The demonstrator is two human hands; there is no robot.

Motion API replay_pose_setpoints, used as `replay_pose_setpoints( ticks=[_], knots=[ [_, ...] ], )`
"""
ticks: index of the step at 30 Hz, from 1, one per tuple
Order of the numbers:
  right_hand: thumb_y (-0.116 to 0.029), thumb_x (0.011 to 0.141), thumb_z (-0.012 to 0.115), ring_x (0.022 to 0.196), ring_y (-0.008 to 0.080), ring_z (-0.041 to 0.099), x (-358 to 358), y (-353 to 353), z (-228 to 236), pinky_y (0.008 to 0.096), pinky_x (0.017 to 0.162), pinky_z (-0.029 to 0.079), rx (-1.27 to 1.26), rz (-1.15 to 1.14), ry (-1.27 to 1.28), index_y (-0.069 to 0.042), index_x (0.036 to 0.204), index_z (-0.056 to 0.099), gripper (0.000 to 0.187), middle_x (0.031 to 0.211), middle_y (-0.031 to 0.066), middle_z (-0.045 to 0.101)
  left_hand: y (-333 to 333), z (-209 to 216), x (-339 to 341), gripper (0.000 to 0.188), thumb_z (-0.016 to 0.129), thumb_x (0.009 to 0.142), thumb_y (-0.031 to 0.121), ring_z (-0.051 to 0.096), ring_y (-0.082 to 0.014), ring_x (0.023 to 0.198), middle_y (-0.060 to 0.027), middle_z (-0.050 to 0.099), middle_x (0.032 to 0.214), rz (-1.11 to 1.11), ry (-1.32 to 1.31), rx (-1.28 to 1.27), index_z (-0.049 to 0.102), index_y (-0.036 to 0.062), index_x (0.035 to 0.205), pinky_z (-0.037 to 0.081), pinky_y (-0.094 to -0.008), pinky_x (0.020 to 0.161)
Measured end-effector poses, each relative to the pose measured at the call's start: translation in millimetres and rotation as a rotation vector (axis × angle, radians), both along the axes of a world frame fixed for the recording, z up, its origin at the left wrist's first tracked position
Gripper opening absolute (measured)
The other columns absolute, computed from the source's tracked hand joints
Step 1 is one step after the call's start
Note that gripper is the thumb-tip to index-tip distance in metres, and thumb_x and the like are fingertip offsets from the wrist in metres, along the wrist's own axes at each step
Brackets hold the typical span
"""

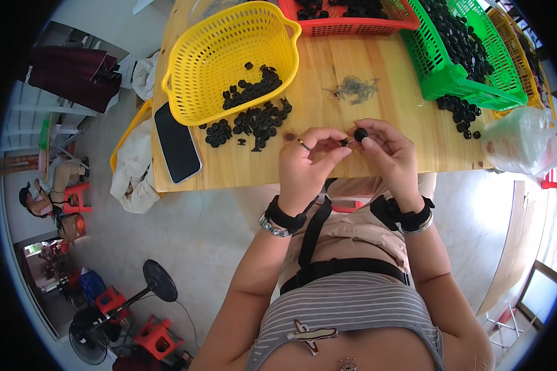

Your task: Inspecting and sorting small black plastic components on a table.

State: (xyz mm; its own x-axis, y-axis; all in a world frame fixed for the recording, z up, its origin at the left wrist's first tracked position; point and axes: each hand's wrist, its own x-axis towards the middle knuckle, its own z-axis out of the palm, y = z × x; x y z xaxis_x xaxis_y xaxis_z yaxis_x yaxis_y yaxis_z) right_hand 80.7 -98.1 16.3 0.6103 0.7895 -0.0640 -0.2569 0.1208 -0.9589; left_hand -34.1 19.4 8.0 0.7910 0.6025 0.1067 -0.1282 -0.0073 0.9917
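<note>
**Fingertip work close to the edge**

My left grip (303, 164) is closed, thumb against fingertips, on a small dark piece (344, 142). My right grip (395, 154) pinches a round black part (360, 133) just beside it, both above the near side of the table (229, 170). Fingers hide the gap, so I cannot tell whether the two touch. A slip is what I would guard against: with so little surface to hold, an off-line press could shoot one away. It might skip over the near edge to the floor (216, 235), or land among the loose black parts (263, 123) on the left and be hard to pick out.

The table is pale, grained wood. Far left stands a yellow basket (232, 31); at the far middle, a red basket (359, 26); far right, a heaped green basket (470, 93). A phone (178, 145) lies by the near left corner, fine tangled strands (356, 89) mid-table, and a clear plastic bag (523, 142) at the right. Off to the left, the room holds a fan (159, 281), a red stool (150, 337) and a seated person (40, 201).
</note>
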Motion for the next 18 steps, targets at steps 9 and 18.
replay_pose_setpoints(
  ticks=[9, 18],
  knots=[
    [0.004, 0.087, 0.055, 0.099, 0.0157, 0.059, -2.7, 2.1, -1.0, 0.0262, 0.087, 0.048, -0.037, 0.011, -0.102, 0.009, 0.114, 0.050, 0.028, 0.103, 0.0116, 0.060, -3.6, -1.2, 3.2, 0.017, 0.068, 0.075, -0.004, 0.061, -0.0120, 0.077, -0.0065, 0.063, 0.085, 0.079, -0.095, 0.148, 0.063, -0.0002, 0.091, 0.048, -0.0225, 0.070],
    [0.005, 0.083, 0.059, 0.098, 0.0151, 0.059, -1.2, 1.4, -3.9, 0.0252, 0.088, 0.048, -0.020, 0.015, -0.095, 0.008, 0.111, 0.052, 0.029, 0.103, 0.0113, 0.061, -5.4, 4.1, 4.3, 0.018, 0.070, 0.073, -0.005, 0.060, -0.0113, 0.077, -0.0063, 0.063, 0.086, 0.099, -0.075, 0.255, 0.064, 0.0005, 0.089, 0.047, -0.0218, 0.070]
  ],
)
